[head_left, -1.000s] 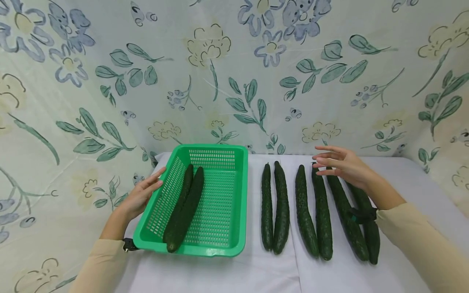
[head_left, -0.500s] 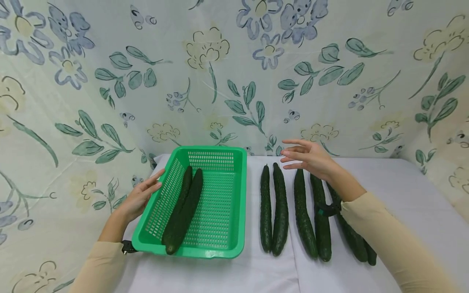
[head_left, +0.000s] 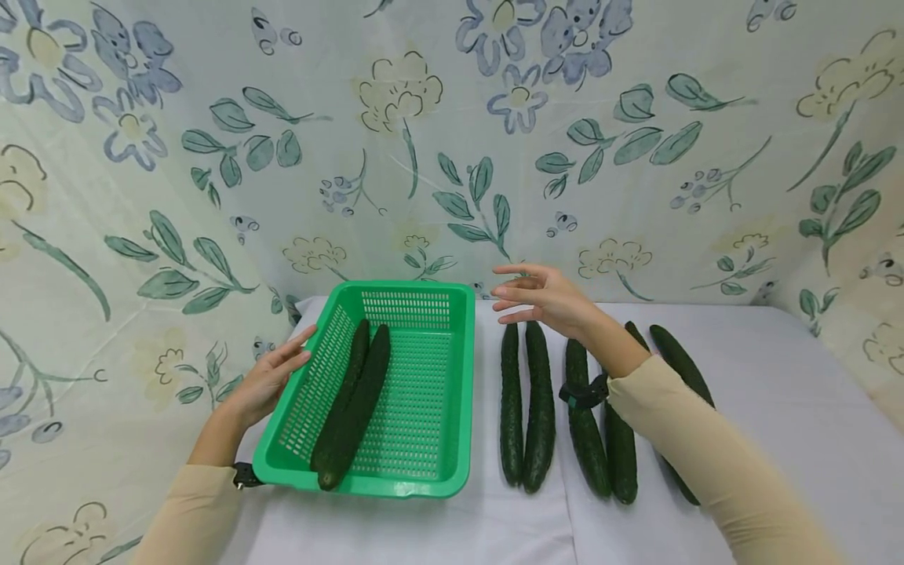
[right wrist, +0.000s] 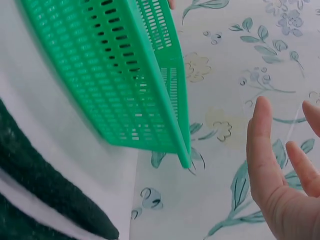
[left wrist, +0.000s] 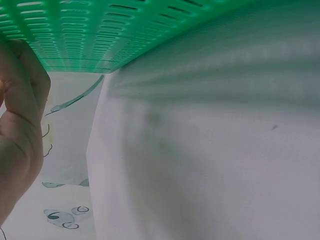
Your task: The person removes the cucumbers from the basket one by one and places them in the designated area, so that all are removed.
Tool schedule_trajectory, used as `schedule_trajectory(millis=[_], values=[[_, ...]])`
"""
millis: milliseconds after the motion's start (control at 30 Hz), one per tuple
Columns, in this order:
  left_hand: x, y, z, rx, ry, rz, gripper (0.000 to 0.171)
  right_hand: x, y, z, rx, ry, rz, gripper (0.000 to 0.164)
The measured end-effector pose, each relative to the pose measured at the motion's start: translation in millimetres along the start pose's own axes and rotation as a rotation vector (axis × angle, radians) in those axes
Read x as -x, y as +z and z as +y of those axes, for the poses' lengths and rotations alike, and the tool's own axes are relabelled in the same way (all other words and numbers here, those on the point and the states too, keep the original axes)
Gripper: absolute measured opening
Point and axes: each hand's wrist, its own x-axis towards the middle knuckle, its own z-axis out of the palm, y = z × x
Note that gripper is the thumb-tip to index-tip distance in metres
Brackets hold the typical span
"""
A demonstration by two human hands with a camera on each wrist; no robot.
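My left hand (head_left: pixel 271 378) rests against the left side of a green plastic basket (head_left: pixel 462 392), its fingers fairly straight along the rim. In the left wrist view part of that hand (left wrist: pixel 22 105) shows beside the slotted basket wall (left wrist: pixel 80 35). Two dark green cucumbers (head_left: pixel 363 404) lie side by side in the basket. My right hand (head_left: pixel 544 298) is in the air over the far ends of a pair of cucumbers (head_left: pixel 540 416), fingers spread and holding nothing. In the right wrist view its thumb and fingers (right wrist: pixel 260 150) stand apart, with the basket (right wrist: pixel 100 85) beyond.
More cucumbers lie on the white cloth to the right: a middle pair (head_left: pixel 588 439) and a further pair (head_left: pixel 681 361), both partly hidden by the right arm. A floral curtain (head_left: pixel 452 157) hangs behind the white-covered table (head_left: pixel 424 534).
My right hand has moved left, from above the rightmost cucumbers to over the pair nearest the basket. The left hand, basket and cucumbers have stayed in place.
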Motion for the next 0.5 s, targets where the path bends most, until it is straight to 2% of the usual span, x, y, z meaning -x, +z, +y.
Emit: schedule_trajectory(millis=[167,500], values=[[0.0,0.7,1.4,-0.005,-0.001,0.01,0.057,-10,17,-1,-0.018,0.021,-0.022,0.056],[0.1,0.0,-0.4,-0.003,-0.003,0.017,0.058,-33,52,2,-0.056,0.054,-0.085,0.048]])
